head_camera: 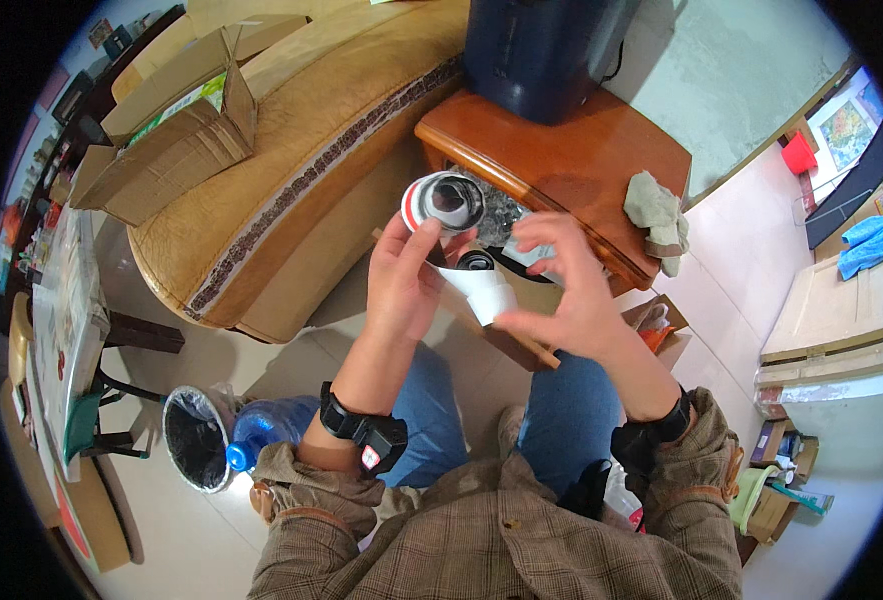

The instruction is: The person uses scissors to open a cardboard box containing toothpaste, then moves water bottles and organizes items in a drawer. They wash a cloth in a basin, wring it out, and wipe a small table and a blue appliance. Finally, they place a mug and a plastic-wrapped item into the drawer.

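Observation:
My left hand (409, 274) grips a white round container (443, 203) with a red band, its dark inside facing up. Just below it, a white curled paper or plastic piece (486, 294) with a black round cap-like part (476, 261) at its upper end also seems to be held by the left hand. My right hand (561, 277) is slightly blurred, its fingers spread and curved, with the thumb beside the white piece's lower end; whether they touch is unclear. Beneath the hands is a cardboard box (506, 341), partly hidden by them.
A wooden side table (561, 161) bears a dark blue bin-like container (546, 52) and a grey cloth (655, 214). An open cardboard box (178, 161) rests on the tan sofa (321, 112). At lower left stand a lined waste bin (197, 439) and a blue water bottle (272, 427).

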Action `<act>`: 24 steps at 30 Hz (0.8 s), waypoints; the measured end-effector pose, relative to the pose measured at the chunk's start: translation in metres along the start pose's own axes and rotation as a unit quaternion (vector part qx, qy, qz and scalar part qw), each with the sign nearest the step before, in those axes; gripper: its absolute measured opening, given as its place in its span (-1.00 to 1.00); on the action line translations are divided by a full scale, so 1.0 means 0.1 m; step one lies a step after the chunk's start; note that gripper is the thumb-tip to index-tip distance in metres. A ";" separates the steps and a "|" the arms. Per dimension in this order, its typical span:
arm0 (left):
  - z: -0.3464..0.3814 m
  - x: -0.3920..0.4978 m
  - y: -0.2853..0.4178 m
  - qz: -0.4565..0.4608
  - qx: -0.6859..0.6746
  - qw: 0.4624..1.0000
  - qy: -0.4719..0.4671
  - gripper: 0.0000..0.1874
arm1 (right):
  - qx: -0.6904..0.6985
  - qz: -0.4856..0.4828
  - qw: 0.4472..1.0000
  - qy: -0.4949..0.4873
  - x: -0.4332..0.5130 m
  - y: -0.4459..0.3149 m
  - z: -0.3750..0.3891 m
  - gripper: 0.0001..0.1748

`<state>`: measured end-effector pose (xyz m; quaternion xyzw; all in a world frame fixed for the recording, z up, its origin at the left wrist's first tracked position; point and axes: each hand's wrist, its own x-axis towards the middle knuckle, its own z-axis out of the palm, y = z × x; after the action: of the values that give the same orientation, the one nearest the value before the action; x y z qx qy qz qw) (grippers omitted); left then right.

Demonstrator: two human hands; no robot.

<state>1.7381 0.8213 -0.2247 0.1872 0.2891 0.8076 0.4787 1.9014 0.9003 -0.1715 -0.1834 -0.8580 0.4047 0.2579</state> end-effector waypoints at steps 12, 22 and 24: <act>-0.07 -0.01 0.03 -0.102 0.074 0.991 -0.036 -0.59 | -0.037 -0.080 0.996 0.000 0.04 0.05 -0.14 -0.34; 0.06 0.07 0.03 -0.181 0.191 0.945 -0.194 -0.47 | -0.013 -0.053 0.988 -0.141 0.05 -0.07 -0.24 -0.23; 0.13 0.14 -0.08 -0.156 0.246 0.934 -0.209 -0.38 | -0.052 -0.064 0.992 -0.091 0.03 0.00 -0.26 -0.34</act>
<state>1.7447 0.8406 -0.2198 0.4159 0.3977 0.5690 0.5875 1.9144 0.9174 -0.1560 -0.1040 -0.9077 0.3574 0.1939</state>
